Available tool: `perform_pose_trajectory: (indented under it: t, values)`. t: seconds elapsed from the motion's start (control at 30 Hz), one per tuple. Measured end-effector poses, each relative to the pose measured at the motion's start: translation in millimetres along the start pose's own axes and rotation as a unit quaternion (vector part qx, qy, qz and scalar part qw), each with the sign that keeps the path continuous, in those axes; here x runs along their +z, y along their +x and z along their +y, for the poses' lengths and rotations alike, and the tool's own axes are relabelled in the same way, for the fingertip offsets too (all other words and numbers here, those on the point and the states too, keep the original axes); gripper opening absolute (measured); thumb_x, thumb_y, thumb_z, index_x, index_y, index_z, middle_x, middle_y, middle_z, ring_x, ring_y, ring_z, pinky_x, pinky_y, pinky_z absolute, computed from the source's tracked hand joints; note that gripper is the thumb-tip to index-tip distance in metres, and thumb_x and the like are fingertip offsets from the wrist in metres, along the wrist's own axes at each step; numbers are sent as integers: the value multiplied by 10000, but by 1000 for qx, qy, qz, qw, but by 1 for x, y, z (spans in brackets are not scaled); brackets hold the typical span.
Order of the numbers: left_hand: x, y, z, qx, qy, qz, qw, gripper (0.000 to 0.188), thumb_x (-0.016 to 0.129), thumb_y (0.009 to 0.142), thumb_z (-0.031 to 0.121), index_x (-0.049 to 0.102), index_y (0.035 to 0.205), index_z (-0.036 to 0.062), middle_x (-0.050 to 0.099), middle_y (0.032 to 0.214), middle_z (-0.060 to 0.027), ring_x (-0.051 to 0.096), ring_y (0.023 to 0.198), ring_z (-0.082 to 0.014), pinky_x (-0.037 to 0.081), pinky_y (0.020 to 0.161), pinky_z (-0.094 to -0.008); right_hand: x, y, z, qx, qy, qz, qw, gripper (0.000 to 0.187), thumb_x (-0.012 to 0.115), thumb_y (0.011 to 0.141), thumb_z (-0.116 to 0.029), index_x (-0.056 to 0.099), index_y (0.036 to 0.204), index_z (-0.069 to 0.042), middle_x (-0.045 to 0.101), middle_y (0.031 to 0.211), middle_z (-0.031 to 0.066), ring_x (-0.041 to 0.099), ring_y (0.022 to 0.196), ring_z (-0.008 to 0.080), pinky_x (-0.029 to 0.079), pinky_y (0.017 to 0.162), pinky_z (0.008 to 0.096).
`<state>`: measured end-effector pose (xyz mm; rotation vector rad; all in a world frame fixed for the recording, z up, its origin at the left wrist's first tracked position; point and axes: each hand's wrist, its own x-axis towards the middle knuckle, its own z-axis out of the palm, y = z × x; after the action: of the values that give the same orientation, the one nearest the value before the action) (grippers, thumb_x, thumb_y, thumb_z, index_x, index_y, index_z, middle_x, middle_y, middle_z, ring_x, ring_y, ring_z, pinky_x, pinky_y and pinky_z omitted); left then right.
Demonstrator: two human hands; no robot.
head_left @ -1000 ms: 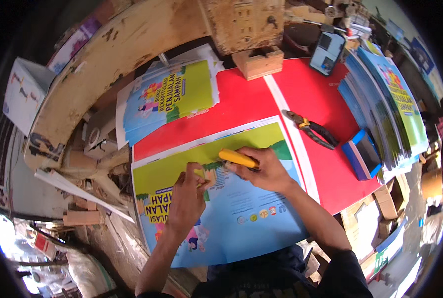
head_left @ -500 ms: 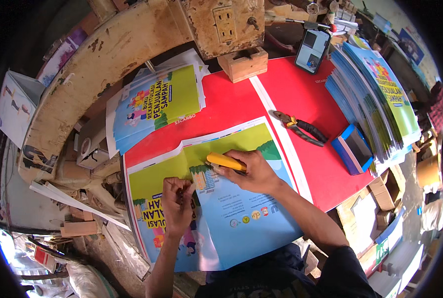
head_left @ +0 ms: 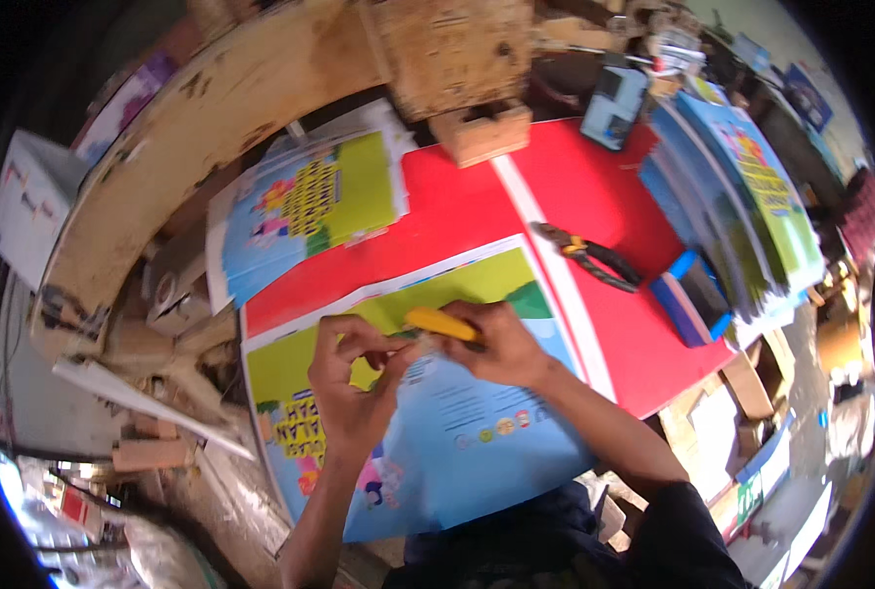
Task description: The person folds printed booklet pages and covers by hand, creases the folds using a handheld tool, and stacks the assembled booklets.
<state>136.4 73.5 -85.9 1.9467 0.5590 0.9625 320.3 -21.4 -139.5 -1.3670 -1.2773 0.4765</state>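
Note:
A large printed cover sheet [head_left: 477,461], green along the far part and blue nearer me, lies in front of me with a crease down its middle. Above it, my right hand [head_left: 501,344] is closed round a yellow hand tool [head_left: 442,324] with a long narrow body, its end pointing left. My left hand [head_left: 354,368] has thumb and forefinger pinched together close to the tool, near the crease. What sits between those fingertips is too small and blurred to make out.
Black-and-yellow pliers [head_left: 589,257] and an open blue box [head_left: 690,299] lie on the red board [head_left: 447,201]. A tall stack of booklets [head_left: 742,196] stands at right, printed covers [head_left: 359,182] at far left. A phone [head_left: 616,103] leans near a wooden block [head_left: 483,134] below a worn machine [head_left: 447,59].
My left hand has risen away from me and to the right, from over the sheet's left part to beside the tool. The right hand stays nearly in place, holding the yellow tool.

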Motion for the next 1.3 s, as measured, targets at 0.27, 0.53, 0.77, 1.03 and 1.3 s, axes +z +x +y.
perform_pose_trajectory:
  t: [0.27,0.53,0.77,1.03,1.3]
  values:
    - [223,82,78,107,-231,-277,927,239,791,900,103,602,1018,14,691,850,-72,690,671,-171,526,647,-306,6,-2,3,14,-13,-53,998,313,787,926,-210,685,1149,-15,691,906,109,632,762,185,510,700,354]
    - [326,96,65,239,-80,-328,910,334,801,841,73,651,1133,15,754,778,-136,702,721,-300,536,665,-421,-3,-4,-1,31,51,-43,997,289,765,948,-250,688,1091,-11,669,779,113,623,659,178,470,608,341]
    - [323,89,53,341,107,-357,863,1030,983,530,400,564,1406,56,508,1495,-149,415,1356,-367,359,1091,-619,9,-5,16,59,28,-49,997,336,760,961,-246,691,1173,5,708,838,45,609,762,87,493,666,281]
    - [245,120,56,331,28,-270,904,864,987,515,404,644,1231,63,604,1143,-107,561,1154,-318,391,1026,-479,-1,-3,1,33,-63,-13,997,315,784,926,-219,721,1157,-14,716,824,85,636,697,143,510,650,327]
    - [93,177,-35,83,287,-112,948,944,943,584,520,618,1345,65,593,1324,-176,538,1287,-368,410,1102,-549,-6,-4,-10,17,-45,-35,998,247,763,913,-138,723,1101,18,720,843,163,705,723,223,539,675,345]
